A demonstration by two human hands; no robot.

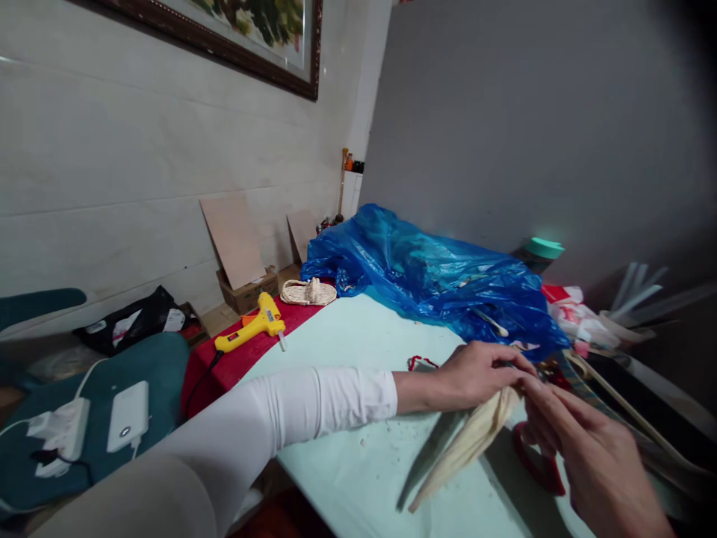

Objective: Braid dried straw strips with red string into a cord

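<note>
A pale, dry corn husk, folded lengthwise and tapering, hangs from my hands down toward the front of the table. My left hand reaches in from the left in a white sleeve, its fingers closed at the husk's upper end. Opposite it, my right hand pinches the same end, so the fingertips of both hands meet there and hide the gripped part. Just beneath my right hand lie red scissors, only their handle showing. A short red twisted cord rests behind my left wrist.
A yellow glue gun and a coiled, braided pale cord lie on red cloth at the table's left. Crumpled blue plastic spreads across the back. Left of the table, a teal chair carries a white power strip.
</note>
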